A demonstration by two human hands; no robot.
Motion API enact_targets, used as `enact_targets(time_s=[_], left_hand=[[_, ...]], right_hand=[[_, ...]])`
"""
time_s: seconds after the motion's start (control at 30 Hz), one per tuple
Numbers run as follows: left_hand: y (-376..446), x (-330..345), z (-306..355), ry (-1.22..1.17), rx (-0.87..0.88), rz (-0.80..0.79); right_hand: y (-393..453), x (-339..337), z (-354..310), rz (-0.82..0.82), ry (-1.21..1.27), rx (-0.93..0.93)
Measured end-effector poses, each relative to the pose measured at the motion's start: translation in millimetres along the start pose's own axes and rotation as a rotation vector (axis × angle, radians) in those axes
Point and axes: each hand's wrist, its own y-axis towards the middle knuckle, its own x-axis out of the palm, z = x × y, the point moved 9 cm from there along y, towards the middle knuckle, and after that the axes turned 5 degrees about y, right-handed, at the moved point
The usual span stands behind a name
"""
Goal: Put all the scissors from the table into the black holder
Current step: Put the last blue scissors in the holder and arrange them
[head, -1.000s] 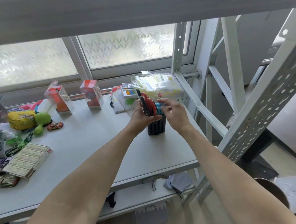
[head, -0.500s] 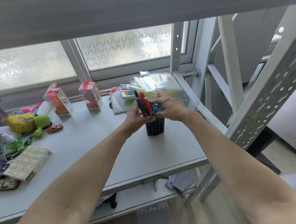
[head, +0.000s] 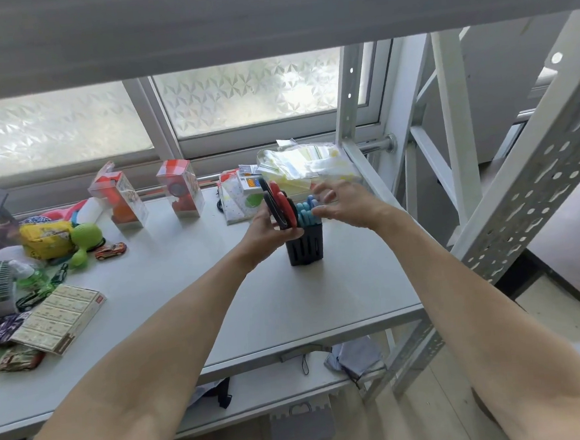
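The black holder (head: 305, 248) stands upright on the grey table (head: 191, 295), towards its right end. Blue-handled scissors (head: 307, 211) sit in it, handles up, at the right side. The left hand (head: 270, 226) grips red-and-black scissors (head: 280, 205) by the lower handles, just above the holder's left rim; whether the blades are inside cannot be told. The right hand (head: 344, 204) hovers over the blue handles with fingers spread wide, fingertips touching or nearly touching them. Behind the holder lies a clear plastic bag (head: 309, 165) with yellowish contents. Two clear boxes (head: 180, 188) with red items stand further left.
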Motion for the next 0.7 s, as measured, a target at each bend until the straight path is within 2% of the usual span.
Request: enact_targets(time_s=[0.17, 0.37, 0.7], left_hand=[[0, 2, 8, 0.021, 0.026, 0.047], [-2, 0, 12, 0.065, 0.042, 0.047], [-5, 1, 16, 0.074, 0.045, 0.057]], right_hand=[[1, -6, 4, 0.115, 0.101, 0.057], [7, -16, -4, 0.195, 0.096, 0.086], [-2, -4, 0, 0.205, 0.097, 0.087]])
